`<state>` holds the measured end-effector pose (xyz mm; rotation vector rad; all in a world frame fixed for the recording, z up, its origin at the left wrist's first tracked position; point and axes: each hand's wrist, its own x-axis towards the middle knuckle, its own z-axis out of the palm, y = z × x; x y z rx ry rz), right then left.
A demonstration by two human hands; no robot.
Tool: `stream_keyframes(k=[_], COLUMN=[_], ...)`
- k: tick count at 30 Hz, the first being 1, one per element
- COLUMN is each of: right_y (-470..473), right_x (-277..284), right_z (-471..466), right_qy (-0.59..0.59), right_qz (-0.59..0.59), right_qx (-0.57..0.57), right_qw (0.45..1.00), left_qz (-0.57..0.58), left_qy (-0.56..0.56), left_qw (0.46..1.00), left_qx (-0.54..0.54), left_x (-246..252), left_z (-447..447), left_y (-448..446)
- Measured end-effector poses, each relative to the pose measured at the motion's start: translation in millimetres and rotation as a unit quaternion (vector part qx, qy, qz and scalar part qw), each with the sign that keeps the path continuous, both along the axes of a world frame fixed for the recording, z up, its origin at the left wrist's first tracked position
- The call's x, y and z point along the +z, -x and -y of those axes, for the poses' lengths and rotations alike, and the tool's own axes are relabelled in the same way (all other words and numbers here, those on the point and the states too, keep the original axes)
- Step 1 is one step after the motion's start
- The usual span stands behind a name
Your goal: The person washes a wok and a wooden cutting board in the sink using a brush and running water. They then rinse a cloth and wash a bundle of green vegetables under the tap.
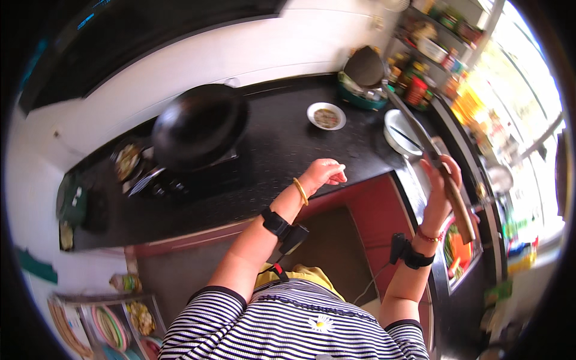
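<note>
My right hand grips the wooden handle of a long wok spatula, raised over the corner of the counter. Its broad dark blade points towards the back wall, in front of a green basin. Beneath the shaft sits a white bowl with a thin dark stick lying in it. My left hand hovers at the counter's front edge, fingers curled, with nothing seen in it. A small white bowl of chopped food in liquid stands beyond that hand. On the left, a black wok rests over the stove.
A dish of food stands left of the wok. The sink at the right contains vegetables and something orange. Bottles and jars crowd the back corner below a shelf. A storage rack stands at the lower left.
</note>
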<state>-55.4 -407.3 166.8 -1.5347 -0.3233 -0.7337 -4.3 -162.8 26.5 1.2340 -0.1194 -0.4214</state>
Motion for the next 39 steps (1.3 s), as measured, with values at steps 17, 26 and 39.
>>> stream_keyframes(k=[17,26,39], right_y=[6,13,66], right_x=[-112,-203,-198], right_z=[-381,-380,-376], right_qy=[0.363,-0.368,-0.240], right_qz=[0.047,-0.346,-0.526], right_qx=[0.337,0.349,0.443], right_qw=[0.868,0.789,0.685], left_qz=[-0.185,-0.144,-0.168], left_qy=[-0.226,-0.225,-0.135], left_qw=[0.931,0.953,0.976], left_qx=[0.219,0.141,0.033], left_x=[-71,-79,-83], left_z=[-384,-393,-365], left_y=[182,165,159])
